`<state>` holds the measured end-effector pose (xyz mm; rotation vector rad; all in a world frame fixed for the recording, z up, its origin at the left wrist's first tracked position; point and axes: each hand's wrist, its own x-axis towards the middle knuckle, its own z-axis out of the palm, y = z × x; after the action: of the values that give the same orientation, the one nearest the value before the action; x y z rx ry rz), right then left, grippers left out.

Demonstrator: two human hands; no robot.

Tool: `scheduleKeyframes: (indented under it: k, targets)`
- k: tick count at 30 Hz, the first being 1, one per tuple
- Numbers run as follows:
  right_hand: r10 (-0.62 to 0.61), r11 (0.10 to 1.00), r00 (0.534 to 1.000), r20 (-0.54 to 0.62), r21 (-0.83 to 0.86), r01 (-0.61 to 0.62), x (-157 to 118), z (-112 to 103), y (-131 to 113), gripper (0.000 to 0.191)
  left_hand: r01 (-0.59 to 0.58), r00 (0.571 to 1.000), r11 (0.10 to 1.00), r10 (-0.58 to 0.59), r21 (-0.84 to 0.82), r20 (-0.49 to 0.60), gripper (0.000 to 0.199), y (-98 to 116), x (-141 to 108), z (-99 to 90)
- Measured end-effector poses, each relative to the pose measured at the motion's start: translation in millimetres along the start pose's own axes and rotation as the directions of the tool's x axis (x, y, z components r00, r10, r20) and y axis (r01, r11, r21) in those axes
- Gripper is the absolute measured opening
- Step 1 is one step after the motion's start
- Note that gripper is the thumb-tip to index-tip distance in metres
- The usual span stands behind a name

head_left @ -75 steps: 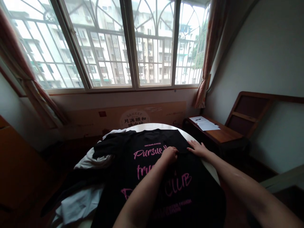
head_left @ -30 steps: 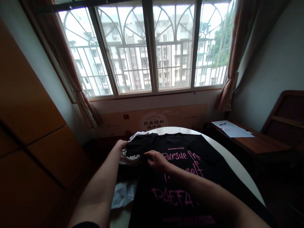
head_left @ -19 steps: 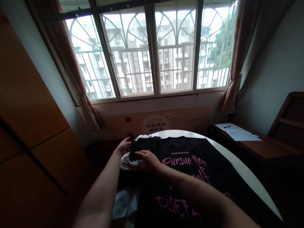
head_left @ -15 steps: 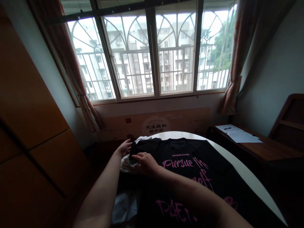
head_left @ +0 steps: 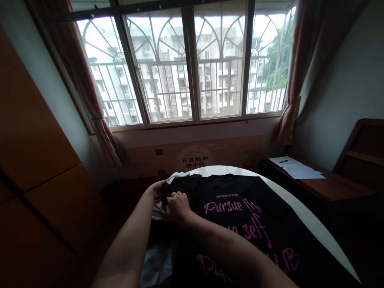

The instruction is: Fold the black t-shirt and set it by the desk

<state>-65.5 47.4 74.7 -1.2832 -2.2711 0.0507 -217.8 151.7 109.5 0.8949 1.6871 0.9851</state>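
Note:
A black T-shirt (head_left: 231,186) with pink lettering lies spread over a round white table (head_left: 312,224). At its left sleeve, my right hand (head_left: 178,205) is closed, its fingers curled on the black cloth. My left hand (head_left: 156,189) grips the outer edge of the same sleeve, its fingertips partly hidden by the fabric. White cloth (head_left: 158,212) shows under the sleeve and beside my hands. A greyish, shiny sheet or bag (head_left: 159,260) lies lower down, between my forearms.
On the right, a wooden bench or low table (head_left: 339,184) bears white papers (head_left: 300,168). A wooden chair (head_left: 363,156) stands behind it. Orange-brown cabinets (head_left: 39,172) line the left side. Beyond the table is a long printed box or panel (head_left: 144,158) below the barred windows.
My left hand has closed from spread fingers onto the sleeve's edge. My right hand's fingers have curled tighter on the cloth. The view has shifted slightly.

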Motion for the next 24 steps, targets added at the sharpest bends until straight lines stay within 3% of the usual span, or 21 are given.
scheduleKeyframes:
  k: [3,5,7,9,10,12,14,15,18,21,24]
  targets:
    - [-0.005,0.995,0.998,-0.060,0.098,0.011,-9,0,7,0.022,0.044,0.999,0.999,-0.044,-0.010,0.006,0.022,6,-1,4.2]
    - [-0.002,0.970,0.988,-0.157,0.239,0.039,-20,2,18,0.027,0.003,1.000,0.999,-0.002,-0.052,0.013,0.022,12,-3,6.1]
    - [0.048,0.904,0.965,-0.257,0.421,0.068,-31,4,36,0.037,-0.060,0.998,0.994,0.062,-0.097,0.018,0.018,19,-6,7.2]
    - [0.176,0.780,0.944,-0.279,0.625,0.040,-38,7,58,0.041,-0.115,0.993,0.985,0.118,-0.125,0.017,0.014,27,-10,7.9]
    - [0.285,0.668,0.930,-0.231,0.744,-0.020,-39,8,70,0.040,-0.135,0.990,0.982,0.138,-0.131,0.018,0.014,31,-12,8.5]
    - [0.493,0.347,0.870,-0.019,0.921,-0.177,-35,8,93,0.037,-0.163,0.985,0.977,0.168,-0.136,0.028,0.014,39,-17,10.9]
    - [0.568,0.052,0.796,0.211,0.956,-0.290,-25,4,113,0.035,-0.184,0.980,0.973,0.193,-0.137,0.057,0.015,48,-22,16.4]
    - [0.559,-0.037,0.778,0.287,0.946,-0.323,-18,0,120,0.034,-0.193,0.976,0.972,0.205,-0.136,0.079,0.015,52,-25,20.8]
    - [0.469,-0.150,0.782,0.410,0.910,-0.387,4,-15,135,0.034,-0.218,0.958,0.967,0.238,-0.132,0.162,0.016,62,-33,42.5]
    - [0.307,-0.274,0.777,0.550,0.833,-0.481,21,-30,141,0.046,-0.236,0.927,0.963,0.263,-0.129,0.267,0.020,65,-47,73.8]
    - [0.120,-0.422,0.797,0.592,0.757,-0.499,29,-37,143,0.055,-0.238,0.875,0.963,0.269,-0.126,0.403,0.024,58,-69,99.8]
